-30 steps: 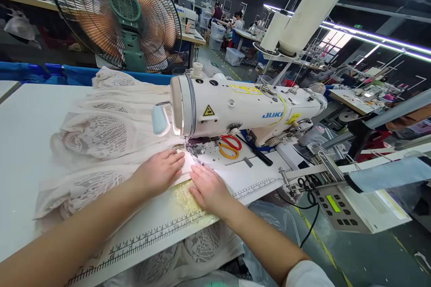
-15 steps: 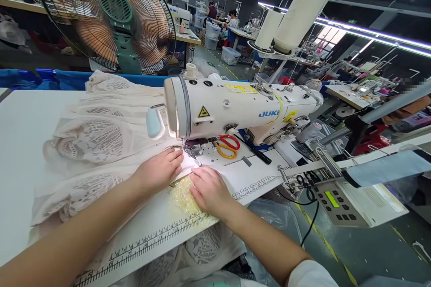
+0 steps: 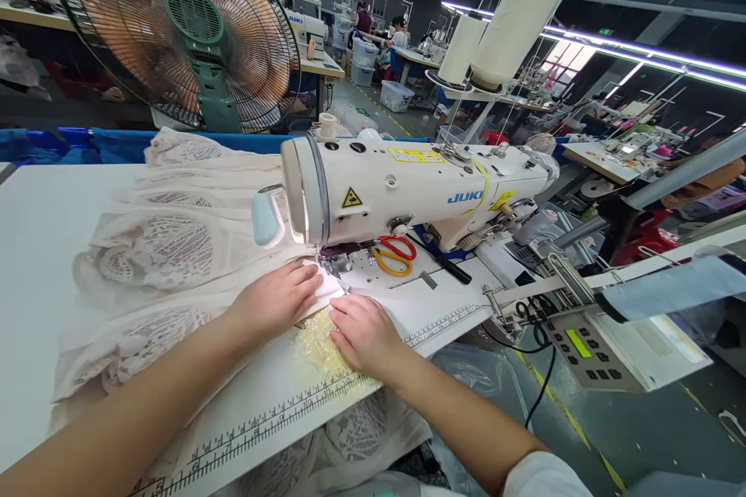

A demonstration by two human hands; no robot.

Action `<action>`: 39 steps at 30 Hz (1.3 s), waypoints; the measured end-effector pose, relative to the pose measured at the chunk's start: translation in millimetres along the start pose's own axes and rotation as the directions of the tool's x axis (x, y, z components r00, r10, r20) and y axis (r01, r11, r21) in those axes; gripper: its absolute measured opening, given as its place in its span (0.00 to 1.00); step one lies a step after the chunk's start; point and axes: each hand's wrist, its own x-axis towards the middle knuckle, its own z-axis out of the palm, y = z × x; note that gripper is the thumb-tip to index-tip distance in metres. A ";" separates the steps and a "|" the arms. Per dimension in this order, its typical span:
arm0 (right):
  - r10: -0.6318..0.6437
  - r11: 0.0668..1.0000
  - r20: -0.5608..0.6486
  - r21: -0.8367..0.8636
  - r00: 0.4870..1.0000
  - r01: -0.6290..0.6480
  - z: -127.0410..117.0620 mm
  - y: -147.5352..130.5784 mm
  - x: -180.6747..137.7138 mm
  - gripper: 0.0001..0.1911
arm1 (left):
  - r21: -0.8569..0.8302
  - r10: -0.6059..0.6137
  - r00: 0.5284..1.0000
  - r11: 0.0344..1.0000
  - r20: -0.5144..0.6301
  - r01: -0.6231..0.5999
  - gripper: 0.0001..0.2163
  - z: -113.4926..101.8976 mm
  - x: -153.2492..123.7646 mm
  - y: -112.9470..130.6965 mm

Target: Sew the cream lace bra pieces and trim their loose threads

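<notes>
My left hand (image 3: 277, 299) lies flat on pale cream fabric (image 3: 323, 297) just in front of the sewing machine's needle area, its fingers stretched toward the presser foot (image 3: 333, 262). Close by on the right, my right hand (image 3: 364, 330) rests palm down, fingertips at the fabric's right edge and thumb apart from them. Beneath and beside it lies a crinkled, shiny yellowish piece (image 3: 318, 342); its kind is unclear. The white sewing machine (image 3: 396, 186) stands directly beyond both hands. Cream garment pieces with lace panels (image 3: 169, 248) spread out to the left.
Scissors with red and orange handles (image 3: 393, 265) and a black-handled tool (image 3: 446, 264) lie right of the needle. A printed ruler (image 3: 280, 418) runs along the table's front edge. Behind stand a large fan (image 3: 198, 12) and thread cones (image 3: 521, 23); a control box (image 3: 600, 349) is at right.
The view has shifted slightly. Both hands stay close to the same places on the fabric, with the fingers moved only a little.
</notes>
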 end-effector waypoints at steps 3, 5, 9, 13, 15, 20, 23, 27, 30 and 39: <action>0.003 1.000 0.008 -0.006 1.000 -0.003 0.2 -0.1 0.3 0.12 | -0.026 -0.007 1.000 1.000 -0.020 0.007 0.21 0.0 0.5 0.2; 0.016 1.000 0.019 -0.005 1.000 -0.015 0.8 -0.6 0.8 0.12 | -0.030 -0.016 1.000 0.999 -0.023 0.015 0.21 -0.2 1.3 -0.4; 0.045 0.999 0.021 -0.011 0.999 -0.044 2.4 -2.6 3.0 0.15 | -0.013 -0.029 1.000 0.999 -0.005 0.029 0.21 -2.4 4.1 -4.6; 0.038 0.999 0.023 -0.027 0.999 -0.037 1.9 -4.2 5.2 0.16 | 0.000 -0.008 1.000 1.000 -0.004 0.008 0.21 -6.2 6.3 -9.0; 0.028 0.999 0.031 -0.031 0.999 -0.027 1.1 -4.0 5.9 0.15 | -0.015 0.046 0.999 0.999 -0.025 -0.046 0.20 -7.6 6.1 -8.2; 0.021 1.000 0.025 -0.017 0.999 -0.021 1.3 -1.6 6.0 0.15 | -0.092 0.189 0.981 0.977 -0.052 -0.194 0.17 -7.6 2.7 0.8; 0.021 1.000 0.019 -0.002 1.000 -0.021 2.2 -0.4 5.1 0.16 | -0.093 0.192 0.981 0.977 -0.033 -0.194 0.17 -6.6 0.6 1.8; 0.020 1.000 -0.008 0.001 1.000 -0.020 2.6 0.7 3.8 0.16 | -0.042 0.217 0.976 0.975 0.028 -0.216 0.17 -5.6 -0.8 -4.5; 0.017 1.000 -0.014 0.000 1.000 -0.017 2.2 1.4 3.4 0.15 | -0.022 0.235 0.972 0.972 0.027 -0.235 0.18 -4.0 -1.0 -10.7; 0.041 0.999 -0.001 0.015 0.999 -0.041 1.1 1.7 2.9 0.15 | 0.028 0.218 0.976 0.976 0.010 -0.218 0.18 -3.6 3.9 -23.8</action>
